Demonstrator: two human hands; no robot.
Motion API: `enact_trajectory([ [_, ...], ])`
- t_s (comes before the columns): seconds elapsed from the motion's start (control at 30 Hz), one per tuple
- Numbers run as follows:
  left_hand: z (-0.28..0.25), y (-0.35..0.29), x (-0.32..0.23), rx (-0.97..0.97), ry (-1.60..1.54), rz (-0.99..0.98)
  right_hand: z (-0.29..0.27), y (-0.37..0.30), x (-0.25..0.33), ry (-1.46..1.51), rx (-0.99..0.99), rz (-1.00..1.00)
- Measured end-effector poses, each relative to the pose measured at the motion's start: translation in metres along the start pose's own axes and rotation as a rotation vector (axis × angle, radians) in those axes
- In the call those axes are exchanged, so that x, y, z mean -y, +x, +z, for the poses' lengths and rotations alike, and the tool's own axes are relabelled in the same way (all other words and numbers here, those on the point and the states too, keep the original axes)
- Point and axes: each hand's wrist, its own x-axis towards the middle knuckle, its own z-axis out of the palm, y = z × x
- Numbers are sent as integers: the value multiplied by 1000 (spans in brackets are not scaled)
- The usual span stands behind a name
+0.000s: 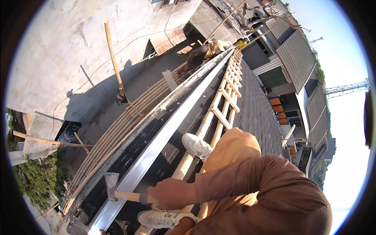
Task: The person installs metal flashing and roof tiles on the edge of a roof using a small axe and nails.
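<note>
Lattice crane [346, 89], leafy bush [37, 182]

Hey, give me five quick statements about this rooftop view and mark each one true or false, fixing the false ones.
1. The right hand has its grip on a hatchet. True.
2. The metal strip runs to the right of the ladder. False: it runs to the ladder's left.
3. The ladder has crosspieces along its length. True.
4. The person's shoes are black. False: they are white.
5. A crane shows against the sky on the right. True.
</note>
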Motion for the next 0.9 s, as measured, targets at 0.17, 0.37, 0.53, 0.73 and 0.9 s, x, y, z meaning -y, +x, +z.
enact_trajectory([
  [0.17, -19, -9, 3, -3, 9, -13, 5, 3, 0, -17, 37, 10],
  [0.37, -56, -26, 5, -32, -14, -18, 1, -6, 10, -62, -5, -56],
  [0.53, -90, -45, 12, -64, -66, -39, 11, -17, -1, -66, -34, -133],
  [0.73, -147, -92, 27, 48, -320, -100, 11, -15, 7, -59, -14, -62],
  [0.9, -130, -111, 1, 249, -225, -227, 28, -14, 23, -61, 68, -140],
])
